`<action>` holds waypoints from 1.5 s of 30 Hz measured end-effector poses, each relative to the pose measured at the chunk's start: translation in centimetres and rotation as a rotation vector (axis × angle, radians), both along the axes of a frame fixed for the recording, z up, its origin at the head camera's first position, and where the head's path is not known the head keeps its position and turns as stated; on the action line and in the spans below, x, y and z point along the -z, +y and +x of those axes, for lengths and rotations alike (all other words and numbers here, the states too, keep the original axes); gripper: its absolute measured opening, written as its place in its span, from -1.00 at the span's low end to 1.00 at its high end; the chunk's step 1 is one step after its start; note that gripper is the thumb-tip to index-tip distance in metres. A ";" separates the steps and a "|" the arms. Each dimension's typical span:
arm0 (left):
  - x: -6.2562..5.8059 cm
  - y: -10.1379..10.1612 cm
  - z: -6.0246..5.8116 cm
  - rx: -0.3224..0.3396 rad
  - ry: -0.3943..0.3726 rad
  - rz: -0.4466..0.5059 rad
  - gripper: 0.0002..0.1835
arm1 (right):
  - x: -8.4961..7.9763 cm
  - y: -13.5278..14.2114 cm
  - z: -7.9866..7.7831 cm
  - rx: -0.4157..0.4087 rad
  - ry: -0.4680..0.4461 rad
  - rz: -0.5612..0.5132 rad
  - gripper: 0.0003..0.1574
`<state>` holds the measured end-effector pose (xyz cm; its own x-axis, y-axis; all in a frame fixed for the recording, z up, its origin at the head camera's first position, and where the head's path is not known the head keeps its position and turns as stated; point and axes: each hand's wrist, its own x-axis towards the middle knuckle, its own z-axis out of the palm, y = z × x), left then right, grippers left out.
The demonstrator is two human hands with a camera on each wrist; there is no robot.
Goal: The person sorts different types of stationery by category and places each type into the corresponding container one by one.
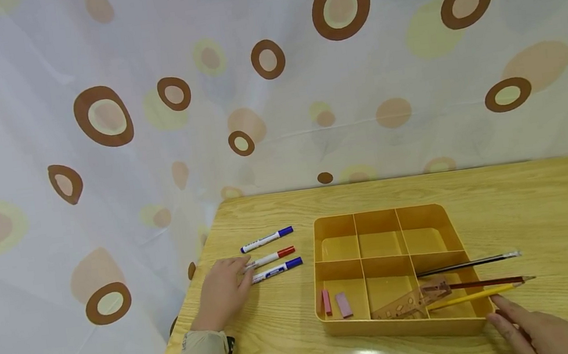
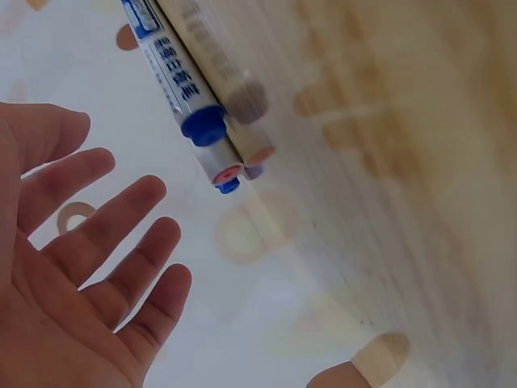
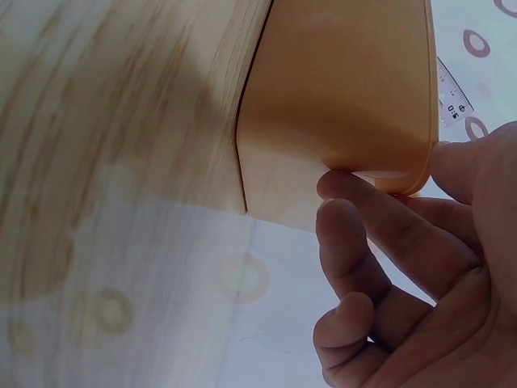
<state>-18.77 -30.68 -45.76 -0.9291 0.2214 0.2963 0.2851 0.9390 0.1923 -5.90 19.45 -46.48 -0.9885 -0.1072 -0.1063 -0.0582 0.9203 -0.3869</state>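
My left hand [image 1: 223,292] is at the table's left side, fingertips at the rear ends of the whiteboard markers. A red-capped marker [image 1: 278,255] lies between two blue-capped ones, the far marker [image 1: 266,239] and the near marker [image 1: 276,270]. The left wrist view shows the fingers [image 2: 121,218] spread and relaxed, with a gap to the marker ends [image 2: 182,81]. My right hand [image 1: 543,328] grips the front right corner of a yellow compartment tray [image 1: 406,326]. In the right wrist view the thumb [image 3: 460,170] is at the rim and fingers are against the outer wall.
Two eraser-like blocks, one pink [image 1: 327,302] and one lilac [image 1: 343,305], lie in the front left compartment. A ruler [image 1: 404,305] leans across a divider. A black pencil [image 1: 473,264], a dark red pencil [image 1: 485,282] and a yellow pencil [image 1: 476,296] stick out over the right rim.
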 end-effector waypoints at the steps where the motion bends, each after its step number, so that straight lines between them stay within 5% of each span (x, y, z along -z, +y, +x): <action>1: 0.0 -0.2 -0.3 -0.005 -0.020 -0.005 -0.64 | 0.0 0.0 0.0 0.000 -0.013 0.000 -0.23; 11: 0.3 -1.5 -4.1 0.001 -0.150 -0.021 -0.59 | 0.1 0.1 -0.1 0.005 -0.041 -0.007 -0.22; 18: 0.5 -1.8 -5.6 0.011 -0.260 -0.035 -0.59 | 0.3 0.2 -0.2 -0.004 -0.035 -0.011 -0.24; 23: 1.0 -1.9 -6.6 0.006 -0.262 -0.069 -0.68 | 0.2 0.3 -0.1 -0.008 -0.032 -0.019 -0.24; 28: 1.0 -2.0 -7.1 -0.020 -0.294 -0.044 -0.73 | 0.1 0.3 0.0 -0.009 -0.013 -0.025 -0.26; 36: 0.6 -2.1 -7.7 -0.003 -0.233 -0.023 -0.82 | 0.0 0.3 0.0 -0.005 -0.024 -0.029 -0.26; 45: 0.8 -2.4 -7.5 0.000 -0.260 -0.042 -0.71 | 0.0 0.1 0.2 0.004 0.026 -0.024 -0.28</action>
<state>-26.27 -33.05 -46.58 -0.9729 0.2281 0.0378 0.2308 0.9478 0.2201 -5.70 19.60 -46.53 -0.9913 -0.1053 -0.0783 -0.0646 0.9108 -0.4077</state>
